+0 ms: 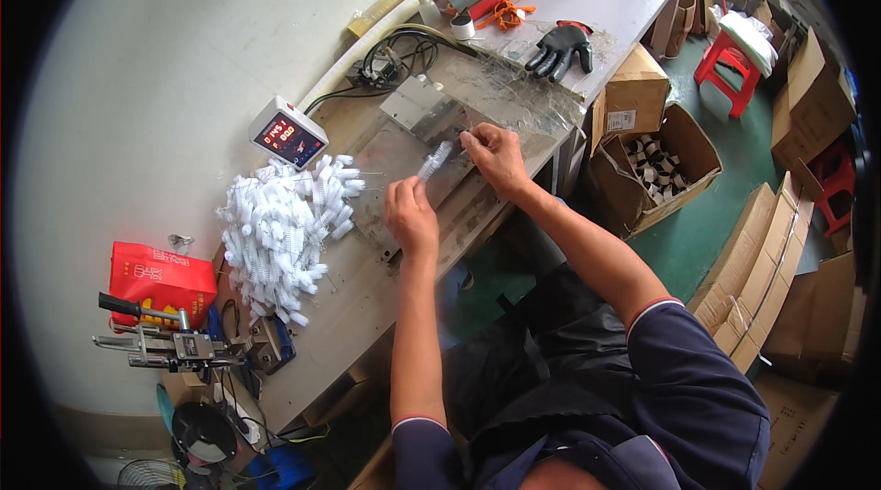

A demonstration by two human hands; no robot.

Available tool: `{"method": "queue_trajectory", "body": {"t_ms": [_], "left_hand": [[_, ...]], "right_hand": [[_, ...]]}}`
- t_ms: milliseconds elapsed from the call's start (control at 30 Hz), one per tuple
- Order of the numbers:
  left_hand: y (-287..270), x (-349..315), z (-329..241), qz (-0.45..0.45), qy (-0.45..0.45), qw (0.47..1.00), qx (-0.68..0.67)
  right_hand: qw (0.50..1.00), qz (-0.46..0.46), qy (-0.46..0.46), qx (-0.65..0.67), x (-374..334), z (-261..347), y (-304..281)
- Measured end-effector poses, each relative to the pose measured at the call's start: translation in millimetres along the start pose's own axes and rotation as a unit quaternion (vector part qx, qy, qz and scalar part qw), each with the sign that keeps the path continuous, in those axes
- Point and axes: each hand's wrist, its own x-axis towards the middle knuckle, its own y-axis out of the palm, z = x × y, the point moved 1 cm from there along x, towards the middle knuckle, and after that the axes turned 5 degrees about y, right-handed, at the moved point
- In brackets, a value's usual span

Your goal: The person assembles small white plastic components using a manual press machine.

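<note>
Far left, red bag (163, 261) by the wall, hand-lever device (188, 343) near the bench end, both out of your working spot, probably to leave elbow room. Next, heap of white spiral brushes (280, 233) on the bench, loosely piled on your left side, likely so that hand reaches them easily. Display box (289, 132) just behind the heap, face angled your way, presumably for reading at a glance. Your left hand (410, 206) pinches the near end of one white brush (435, 161), held slanted over the metal plate in front of the metal block (418, 106); seems you steady it from that end. Your right hand (496, 158) has fingertips bunched at the brush's far end; can't tell if they grip its wire. Further right, black-palmed glove (562, 51) lies on the bench, off your hands, maybe for finer feel.
</note>
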Motion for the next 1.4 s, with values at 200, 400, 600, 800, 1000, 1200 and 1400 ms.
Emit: {"method": "queue_trajectory", "body": {"t_ms": [200, 400, 600, 800, 1000, 1200, 1400], "left_hand": [[-13, -7, -4, -0.059, 0.013, 0.997, -0.036], [-16, -8, -9, -0.048, 0.038, 0.997, -0.04], [-18, -7, -12, -0.052, 0.052, 0.997, -0.036], [-12, -9, -13, 0.031, 0.112, 0.993, 0.013], [-20, -23, 5, 0.021, 0.038, 0.998, -0.035], [-69, -34, 67, -0.25, -0.156, 0.956, 0.012], [-66, -31, 75, -0.271, -0.332, 0.9, -0.082]], "right_hand": [[0.99, 0.113, -0.016, 0.08, -8, 14, -1], [0.969, 0.197, 0.073, 0.133, -5, 13, -4], [0.958, 0.22, 0.081, 0.167, 1, 11, -4], [0.958, 0.257, 0.052, 0.112, -5, 12, -2], [0.958, 0.263, 0.079, 0.085, -23, 26, 26], [0.971, 0.189, -0.097, -0.107, -20, 60, 103], [0.911, 0.159, -0.178, -0.335, 29, 51, 174]]}}
